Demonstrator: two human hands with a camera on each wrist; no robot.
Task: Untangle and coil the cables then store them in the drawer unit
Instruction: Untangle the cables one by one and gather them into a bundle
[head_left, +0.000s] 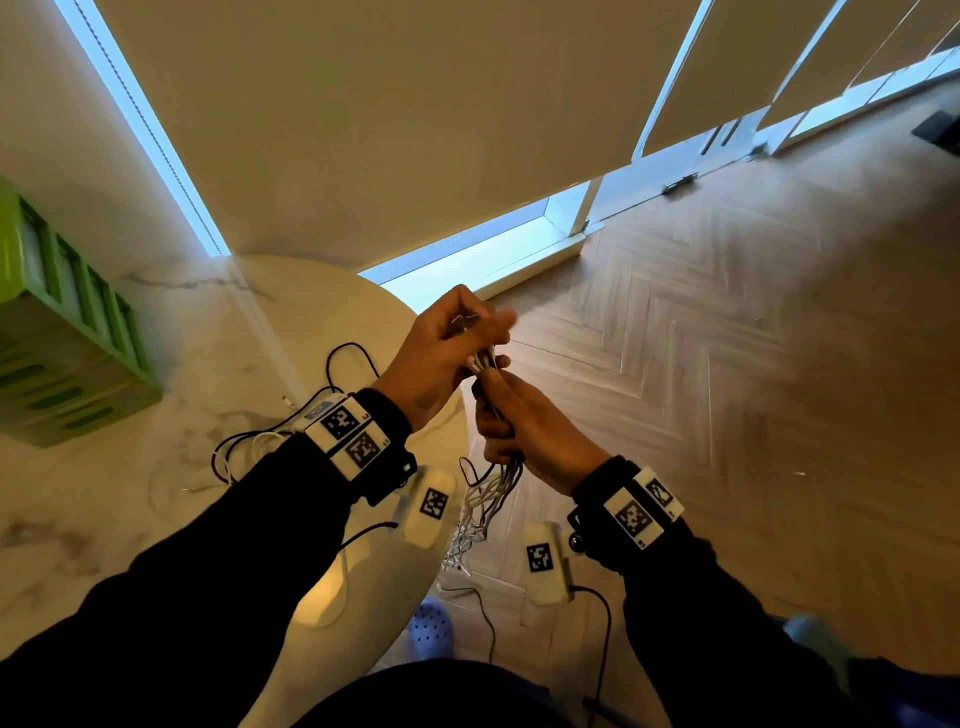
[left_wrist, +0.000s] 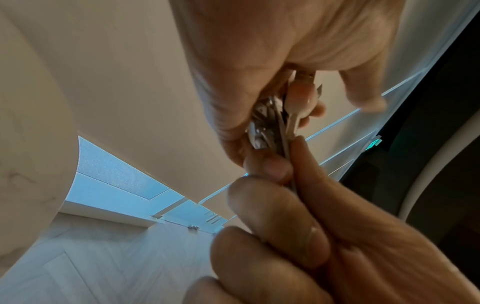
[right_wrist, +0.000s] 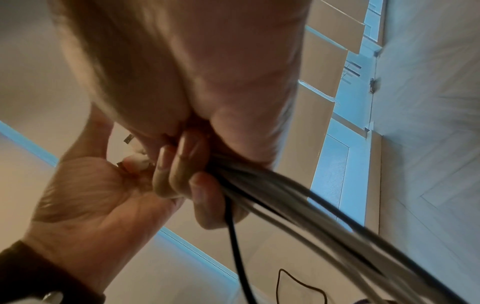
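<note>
A bundle of white and black cables (head_left: 485, 361) is held upright between my two hands, past the right edge of the table. My left hand (head_left: 447, 348) pinches the plug ends at the top; the white connector (left_wrist: 293, 111) shows between its thumb and fingers. Just below, my right hand (head_left: 524, 426) is wrapped round the bundle, fingers (right_wrist: 187, 164) curled over the strands. The cables (right_wrist: 298, 205) trail down from that fist and hang in tangled loops (head_left: 488, 504) towards the floor. The green drawer unit (head_left: 67, 358) stands on the table at the far left.
More black and white cables (head_left: 260, 441) lie loose on the marble table (head_left: 156, 493) beside my left forearm. Wooden herringbone floor (head_left: 727, 364) spreads to the right. A purple slipper (head_left: 431, 629) sits below the table edge. Window blinds hang behind.
</note>
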